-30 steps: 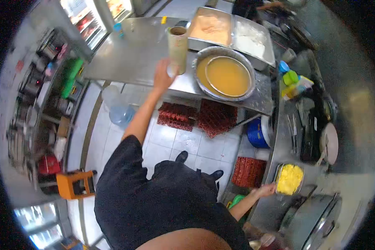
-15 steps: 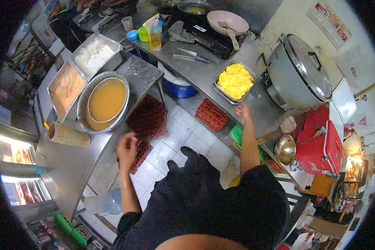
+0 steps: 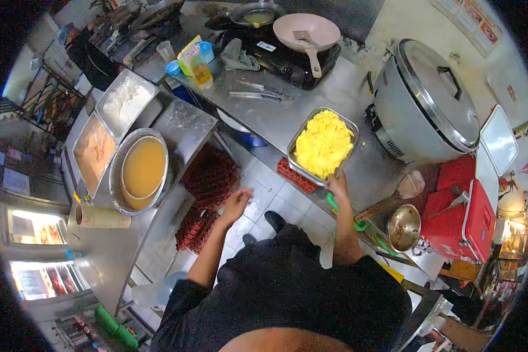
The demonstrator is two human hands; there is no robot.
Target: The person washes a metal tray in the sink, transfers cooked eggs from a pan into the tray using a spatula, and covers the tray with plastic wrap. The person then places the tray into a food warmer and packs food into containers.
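Note:
A rectangular metal tray (image 3: 353, 128) heaped with yellow scrambled egg (image 3: 324, 145) overhangs the near edge of the back counter. My right hand (image 3: 338, 186) grips its near corner, the fingers partly hidden at the rim. Over the floor, between the two counters, my left hand (image 3: 237, 204) hangs in the air with loosely bent, parted fingers and nothing in it. Left of that hand, on the side table, stands a metal bowl (image 3: 116, 186) with an orange-brown liquid (image 3: 144, 167) in an inner vessel.
Trays of white powder (image 3: 123, 105) and orange-tinted powder (image 3: 95, 149) sit behind the bowl. A pink pan (image 3: 293, 29) rests on the stove. Knives (image 3: 261, 92) lie on the counter. At right are a large rice cooker (image 3: 422, 111), a metal bowl (image 3: 403, 226) and a red cooler (image 3: 452, 226).
My right hand has taken hold of the egg tray, which has shifted toward me and tilted. My left hand has moved right, away from the side table. The view has turned slightly.

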